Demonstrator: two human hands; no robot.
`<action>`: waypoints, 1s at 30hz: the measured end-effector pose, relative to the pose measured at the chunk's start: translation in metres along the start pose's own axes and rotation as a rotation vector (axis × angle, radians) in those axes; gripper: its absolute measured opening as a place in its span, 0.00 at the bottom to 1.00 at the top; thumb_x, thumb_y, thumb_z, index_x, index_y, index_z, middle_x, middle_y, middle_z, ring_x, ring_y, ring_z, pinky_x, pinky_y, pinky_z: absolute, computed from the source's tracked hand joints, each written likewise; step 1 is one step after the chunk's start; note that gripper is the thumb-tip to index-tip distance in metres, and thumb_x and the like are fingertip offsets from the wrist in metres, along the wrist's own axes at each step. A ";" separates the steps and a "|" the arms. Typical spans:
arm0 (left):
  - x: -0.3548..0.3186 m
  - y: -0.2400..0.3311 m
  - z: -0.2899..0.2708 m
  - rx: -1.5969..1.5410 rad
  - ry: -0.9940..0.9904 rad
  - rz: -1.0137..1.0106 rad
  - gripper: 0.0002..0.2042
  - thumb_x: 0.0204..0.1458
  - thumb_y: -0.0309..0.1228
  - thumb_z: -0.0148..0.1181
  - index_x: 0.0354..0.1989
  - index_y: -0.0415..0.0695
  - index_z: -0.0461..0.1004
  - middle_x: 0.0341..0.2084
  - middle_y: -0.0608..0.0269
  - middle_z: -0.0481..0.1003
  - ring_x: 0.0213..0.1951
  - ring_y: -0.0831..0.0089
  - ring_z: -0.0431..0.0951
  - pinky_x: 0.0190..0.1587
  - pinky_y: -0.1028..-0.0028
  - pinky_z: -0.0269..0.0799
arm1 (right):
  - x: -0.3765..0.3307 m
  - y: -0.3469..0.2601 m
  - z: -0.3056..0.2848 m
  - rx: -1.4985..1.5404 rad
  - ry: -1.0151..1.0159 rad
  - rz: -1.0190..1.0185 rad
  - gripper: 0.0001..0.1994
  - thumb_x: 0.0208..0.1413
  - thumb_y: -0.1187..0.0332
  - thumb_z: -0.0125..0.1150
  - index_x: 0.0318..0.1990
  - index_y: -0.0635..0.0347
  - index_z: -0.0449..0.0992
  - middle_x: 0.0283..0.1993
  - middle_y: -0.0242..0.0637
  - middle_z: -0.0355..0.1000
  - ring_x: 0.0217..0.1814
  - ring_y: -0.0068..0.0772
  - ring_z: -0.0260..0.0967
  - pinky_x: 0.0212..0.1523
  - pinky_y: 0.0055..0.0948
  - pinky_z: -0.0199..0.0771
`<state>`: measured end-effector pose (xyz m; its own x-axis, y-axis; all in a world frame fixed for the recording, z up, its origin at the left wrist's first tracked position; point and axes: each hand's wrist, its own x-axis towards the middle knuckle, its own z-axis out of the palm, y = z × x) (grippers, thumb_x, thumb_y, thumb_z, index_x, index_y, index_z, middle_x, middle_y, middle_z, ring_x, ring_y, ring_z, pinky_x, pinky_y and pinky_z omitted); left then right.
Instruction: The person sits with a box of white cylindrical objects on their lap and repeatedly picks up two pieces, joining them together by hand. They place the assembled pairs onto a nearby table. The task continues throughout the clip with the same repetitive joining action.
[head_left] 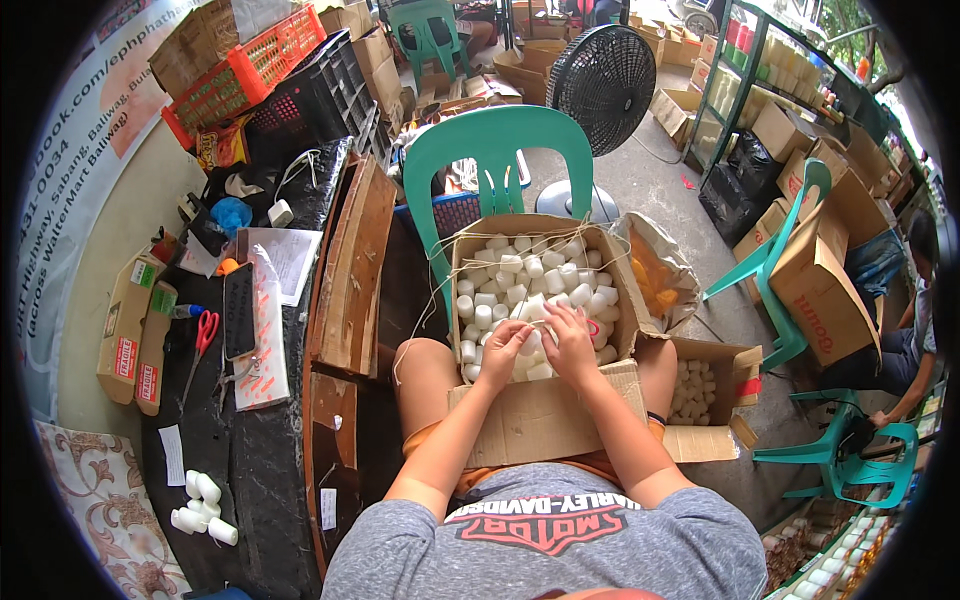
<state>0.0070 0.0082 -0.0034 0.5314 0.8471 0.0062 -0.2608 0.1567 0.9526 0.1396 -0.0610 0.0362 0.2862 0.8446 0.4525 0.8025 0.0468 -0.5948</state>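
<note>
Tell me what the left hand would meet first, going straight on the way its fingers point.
Most likely the right hand, whose fingers lie just beyond the left hand. Depth is unclear, though, so it might instead pass below, toward the white pieces.

The left hand (pixel 507 345) and right hand (pixel 568 342) hide what they hold. Far right of them, a person (pixel 907 345) is cut off.
</note>
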 end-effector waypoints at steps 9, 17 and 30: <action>0.000 0.012 0.002 -0.124 -0.004 -0.210 0.09 0.54 0.31 0.55 0.39 0.41 0.74 0.35 0.69 0.75 0.39 0.82 0.71 0.44 0.80 0.65 | -0.008 -0.001 0.009 -0.173 -0.067 -0.137 0.05 0.49 0.71 0.55 0.34 0.56 0.74 0.31 0.33 0.70 0.37 0.38 0.68 0.43 0.37 0.65; 0.001 0.000 0.002 0.146 -0.072 -0.137 0.11 0.56 0.34 0.55 0.41 0.39 0.73 0.35 0.68 0.75 0.38 0.83 0.71 0.43 0.81 0.66 | -0.009 -0.009 0.001 -0.142 0.202 -0.161 0.06 0.45 0.72 0.58 0.32 0.51 0.73 0.32 0.28 0.69 0.38 0.34 0.66 0.46 0.37 0.63; -0.003 0.004 0.008 0.467 -0.110 0.019 0.11 0.53 0.35 0.57 0.36 0.38 0.71 0.32 0.64 0.75 0.34 0.79 0.72 0.38 0.78 0.69 | -0.012 -0.006 -0.003 -0.146 0.226 -0.182 0.06 0.43 0.71 0.59 0.32 0.48 0.73 0.34 0.23 0.69 0.41 0.28 0.64 0.52 0.37 0.58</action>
<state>0.0112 0.0019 0.0025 0.6190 0.7847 0.0333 0.1052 -0.1249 0.9866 0.1330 -0.0730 0.0364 0.2273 0.6886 0.6886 0.9132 0.0948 -0.3962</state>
